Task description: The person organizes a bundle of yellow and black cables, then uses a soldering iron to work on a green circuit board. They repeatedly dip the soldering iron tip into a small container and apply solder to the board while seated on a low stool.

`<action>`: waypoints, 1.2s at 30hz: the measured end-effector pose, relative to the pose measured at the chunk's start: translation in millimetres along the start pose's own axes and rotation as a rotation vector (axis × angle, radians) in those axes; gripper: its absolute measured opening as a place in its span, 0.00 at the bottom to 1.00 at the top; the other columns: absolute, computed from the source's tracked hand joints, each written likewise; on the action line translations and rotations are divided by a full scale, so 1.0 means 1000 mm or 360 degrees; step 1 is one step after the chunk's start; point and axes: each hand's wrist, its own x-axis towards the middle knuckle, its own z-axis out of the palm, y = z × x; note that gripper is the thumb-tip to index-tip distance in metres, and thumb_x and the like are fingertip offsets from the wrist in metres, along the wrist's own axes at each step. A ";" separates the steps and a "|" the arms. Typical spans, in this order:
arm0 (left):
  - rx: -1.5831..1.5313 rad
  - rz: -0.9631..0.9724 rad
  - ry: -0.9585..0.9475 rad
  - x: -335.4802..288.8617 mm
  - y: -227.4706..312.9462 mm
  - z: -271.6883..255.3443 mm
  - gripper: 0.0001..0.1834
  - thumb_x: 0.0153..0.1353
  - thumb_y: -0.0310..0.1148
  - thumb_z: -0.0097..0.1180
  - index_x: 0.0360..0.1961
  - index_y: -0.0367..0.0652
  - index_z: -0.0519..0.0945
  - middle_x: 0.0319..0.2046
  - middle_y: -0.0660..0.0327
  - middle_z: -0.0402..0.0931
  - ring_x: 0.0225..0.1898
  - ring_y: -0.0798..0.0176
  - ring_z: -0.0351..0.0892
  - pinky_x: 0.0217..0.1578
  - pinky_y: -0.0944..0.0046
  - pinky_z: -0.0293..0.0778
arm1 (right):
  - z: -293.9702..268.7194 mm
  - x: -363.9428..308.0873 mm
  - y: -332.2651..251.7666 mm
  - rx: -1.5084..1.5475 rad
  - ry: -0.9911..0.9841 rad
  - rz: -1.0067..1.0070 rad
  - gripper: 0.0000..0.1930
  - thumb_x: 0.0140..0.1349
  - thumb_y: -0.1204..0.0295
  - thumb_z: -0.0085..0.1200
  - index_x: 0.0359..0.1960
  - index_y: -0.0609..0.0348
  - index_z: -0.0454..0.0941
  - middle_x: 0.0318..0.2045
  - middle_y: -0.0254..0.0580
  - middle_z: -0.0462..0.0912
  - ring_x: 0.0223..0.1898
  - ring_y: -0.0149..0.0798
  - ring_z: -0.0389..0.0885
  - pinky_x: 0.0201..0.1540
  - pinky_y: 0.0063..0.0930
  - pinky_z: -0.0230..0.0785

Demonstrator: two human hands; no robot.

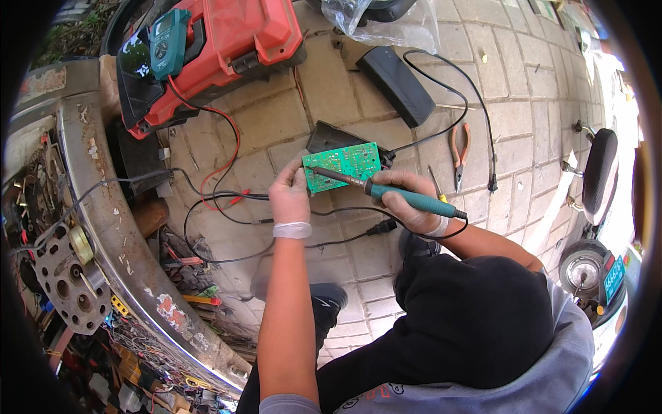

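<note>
Brick paving (512, 141); red toolbox (241, 31) left; hands (287, 196) hold circuit board (353, 160), soldering iron (429, 204).

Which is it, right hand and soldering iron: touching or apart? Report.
Touching. The head view shows the right hand gripping the soldering iron by its teal handle.

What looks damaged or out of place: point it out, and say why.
The metal rim at left looks worn, its surface blotched with flaky patches; scraps lie jumbled left of it.
</note>
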 end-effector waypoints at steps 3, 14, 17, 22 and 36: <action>-0.0010 0.0093 0.0014 0.001 -0.001 0.001 0.15 0.71 0.25 0.53 0.55 0.32 0.81 0.45 0.58 0.85 0.43 0.71 0.79 0.46 0.69 0.75 | -0.005 0.004 -0.002 -0.0395 -0.0122 -0.0285 0.15 0.64 0.76 0.56 0.53 0.61 0.79 0.32 0.39 0.84 0.31 0.28 0.81 0.35 0.28 0.75; 0.0031 0.0034 0.0009 0.002 0.001 0.001 0.14 0.70 0.24 0.53 0.54 0.31 0.81 0.45 0.57 0.85 0.42 0.71 0.79 0.46 0.69 0.75 | 0.006 -0.003 -0.005 0.0421 0.0065 0.0305 0.14 0.68 0.73 0.53 0.53 0.65 0.78 0.37 0.36 0.82 0.35 0.25 0.78 0.38 0.24 0.74; -0.0003 0.0044 0.0021 0.001 0.002 0.002 0.14 0.70 0.23 0.53 0.54 0.31 0.81 0.44 0.57 0.85 0.42 0.70 0.80 0.46 0.69 0.75 | -0.003 0.002 -0.005 0.0028 -0.0089 0.0112 0.14 0.67 0.73 0.54 0.52 0.65 0.78 0.36 0.35 0.82 0.35 0.25 0.78 0.37 0.23 0.73; -0.0005 0.0022 0.0008 0.003 0.000 0.002 0.14 0.70 0.24 0.53 0.54 0.32 0.82 0.46 0.57 0.85 0.44 0.70 0.80 0.48 0.68 0.76 | 0.001 0.001 -0.002 0.0050 -0.0040 0.0202 0.14 0.67 0.73 0.54 0.52 0.65 0.78 0.36 0.36 0.82 0.35 0.26 0.78 0.37 0.23 0.72; -0.0006 0.0174 0.0031 0.005 -0.006 0.002 0.13 0.71 0.25 0.53 0.53 0.34 0.83 0.43 0.62 0.84 0.36 0.74 0.76 0.36 0.72 0.73 | 0.002 0.003 0.000 0.0326 -0.0014 0.0189 0.16 0.66 0.74 0.55 0.55 0.62 0.77 0.34 0.41 0.82 0.32 0.28 0.79 0.37 0.26 0.74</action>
